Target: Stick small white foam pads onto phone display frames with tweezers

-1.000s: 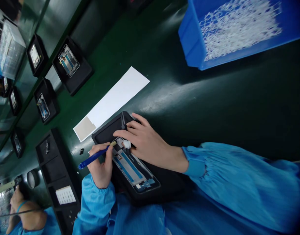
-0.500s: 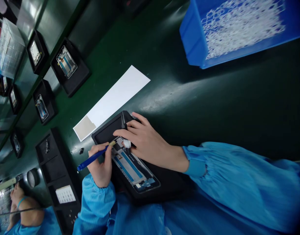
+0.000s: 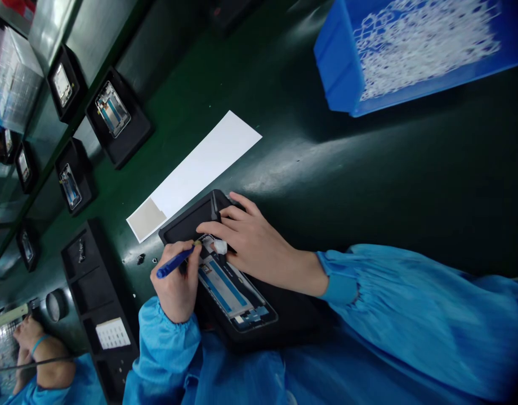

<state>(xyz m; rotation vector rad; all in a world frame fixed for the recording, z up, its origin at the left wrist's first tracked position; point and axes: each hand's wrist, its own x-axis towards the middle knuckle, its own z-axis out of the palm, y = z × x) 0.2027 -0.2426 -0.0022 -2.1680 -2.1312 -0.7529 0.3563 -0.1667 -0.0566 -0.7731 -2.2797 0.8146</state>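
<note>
While the left hand (image 3: 177,289) pinches a blue pen-like tool (image 3: 174,264) between thumb and forefinger, its other fingers curled in beneath, the tool's tip is at the upper left corner of an open phone frame (image 3: 229,287); whether the tip touches or just hovers cannot be told. The phone frame lies slantwise in a black tray (image 3: 187,228), its inside facing up, with 2 blue strips along a silvery plate; the right hand (image 3: 261,244) reaches over the frame's upper right edge, its fingers extended and slightly spread toward the tray's far part; a white piece (image 3: 220,246) shows beneath the palm side, and whether those fingers grip it cannot be told.

Just beyond the tray, a white sheet (image 3: 204,166) with a beige patch (image 3: 147,219) at its near end lies on the dark green table (image 3: 411,185); 2 tiny parts (image 3: 141,259) sit left of the tray, near a black compartment tray (image 3: 88,289) that holds a white card (image 3: 112,334); at upper right stands a blue bin (image 3: 339,67) of white mesh-like pieces (image 3: 428,48); at lower left shows a co-worker's forearm (image 3: 54,363) with a blue wristband (image 3: 39,343).
</note>
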